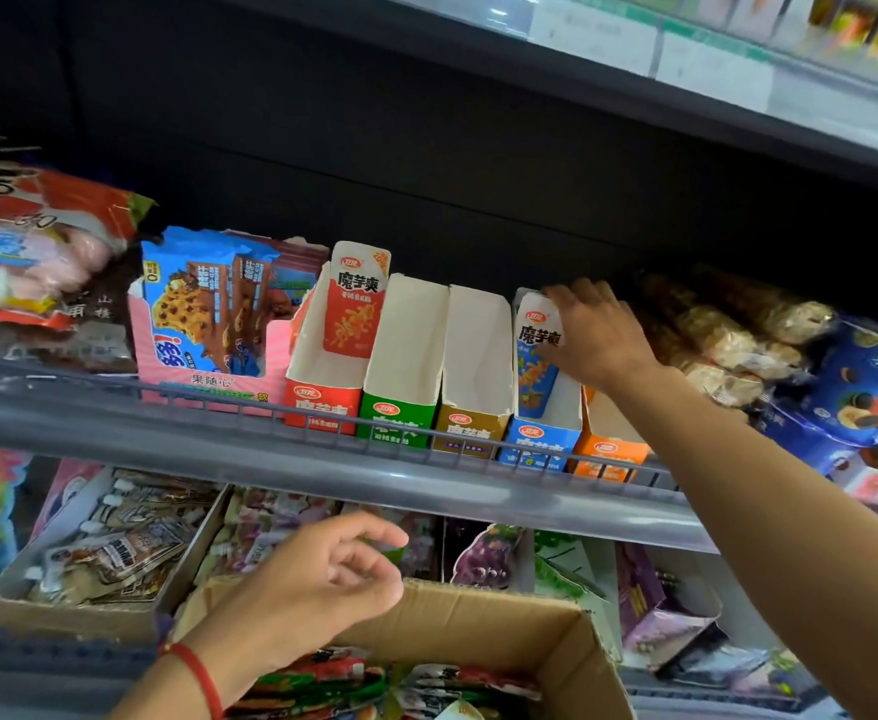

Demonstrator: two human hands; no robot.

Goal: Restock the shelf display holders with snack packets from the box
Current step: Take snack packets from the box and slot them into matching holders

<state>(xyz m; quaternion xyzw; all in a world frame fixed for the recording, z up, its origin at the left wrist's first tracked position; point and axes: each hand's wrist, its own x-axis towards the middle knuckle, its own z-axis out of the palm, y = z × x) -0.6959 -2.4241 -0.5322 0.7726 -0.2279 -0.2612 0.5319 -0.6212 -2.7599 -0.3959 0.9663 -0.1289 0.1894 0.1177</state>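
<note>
1. Setting: a dark shop shelving unit fills the frame. A grey shelf rail (322, 459) crosses the middle from left to right, with price strips on the shelf above at upper right.
2. Display holders, centre of frame: five narrow cartons stand side by side behind the rail: red holder (322, 402), green holder (400, 407), brown holder (470, 423), blue holder (540, 439) and orange holder (608, 449). The green and brown ones look empty; one red packet (356, 298) stands upright in the red one.
3. Right hand (600, 335), centre right: my fingers curl over the top edge of a blue packet (538, 356), gripping it as it stands upright inside the blue holder, long axis vertical.
4. Left hand (322, 579), lower centre: fingers loosely curled, grasping nothing, hanging just above the back edge of the cardboard box (504, 615).
5. Supply: the loose packets (374, 683) lie jumbled in the box at the bottom of the frame, directly below and just beside my left hand, and well apart from my right.
6. Key relation: stock lies low, holders lie above and beyond the rail. My left hand is the nearer to the box and, I judge, better placed to pick next; packets must be turned upright to slot into the narrow cartons.
</note>
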